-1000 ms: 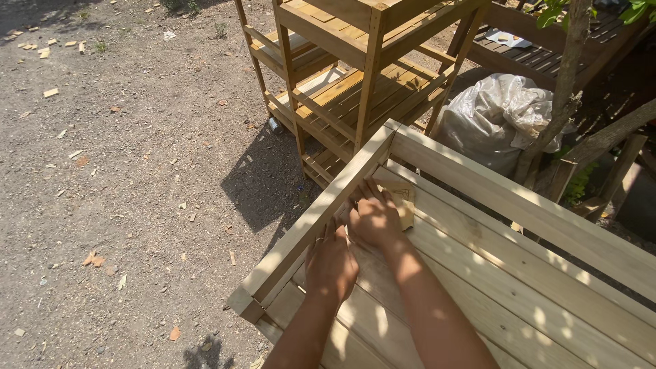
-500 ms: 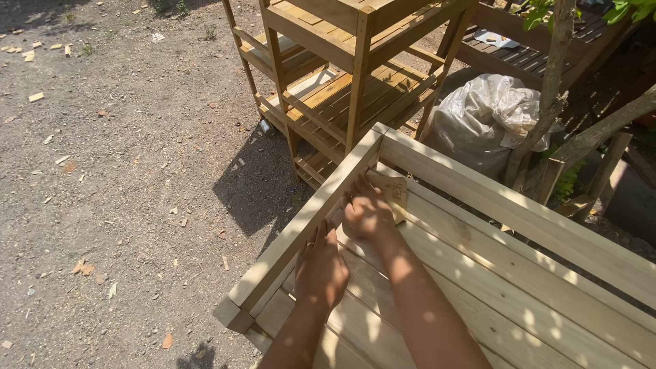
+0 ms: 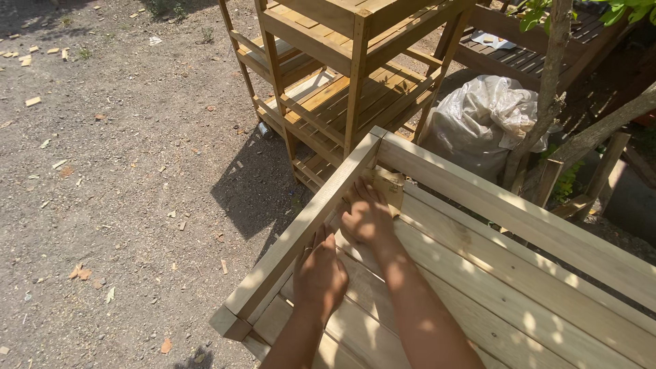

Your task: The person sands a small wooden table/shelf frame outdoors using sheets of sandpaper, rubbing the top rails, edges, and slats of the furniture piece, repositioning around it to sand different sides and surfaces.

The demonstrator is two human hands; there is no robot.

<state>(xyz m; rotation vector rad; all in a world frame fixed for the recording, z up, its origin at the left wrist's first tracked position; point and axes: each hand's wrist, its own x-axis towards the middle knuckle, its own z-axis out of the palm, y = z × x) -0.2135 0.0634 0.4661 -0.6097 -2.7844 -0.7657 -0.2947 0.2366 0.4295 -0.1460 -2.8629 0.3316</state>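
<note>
Both palms down, apart: left hand (image 3: pixel 320 275) flat on slats (image 3: pixel 478 301), right hand (image 3: pixel 367 217) w/ fingers against corner block (image 3: pixel 388 183).

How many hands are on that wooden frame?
2. The left hand rests on the slats by the side rail; the right hand reaches into the far corner.

Wooden frame (image 3: pixel 478 205) (bottom right) runs off-picture.
</note>
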